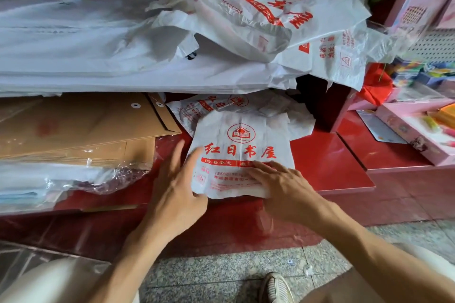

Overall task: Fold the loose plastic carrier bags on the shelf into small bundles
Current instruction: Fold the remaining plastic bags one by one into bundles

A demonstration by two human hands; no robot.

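Flattening the bag (240, 152) at frame centre, your left hand (176, 187) and right hand (283, 187) lie open on it; next, probably fold it over.

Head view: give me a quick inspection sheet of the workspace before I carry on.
Surface: red shelf, glossy, partly bare at right.
Job's things: printed bag lying flat; loose bags heaped on the level above.
Clutter: brown envelopes; clear wrap; pink box.
Grippers: left hand open at the bag's left edge; right hand pressed flat on its lower part.
Cables: nothing seen.
Surroundings: speckled floor; shoe.
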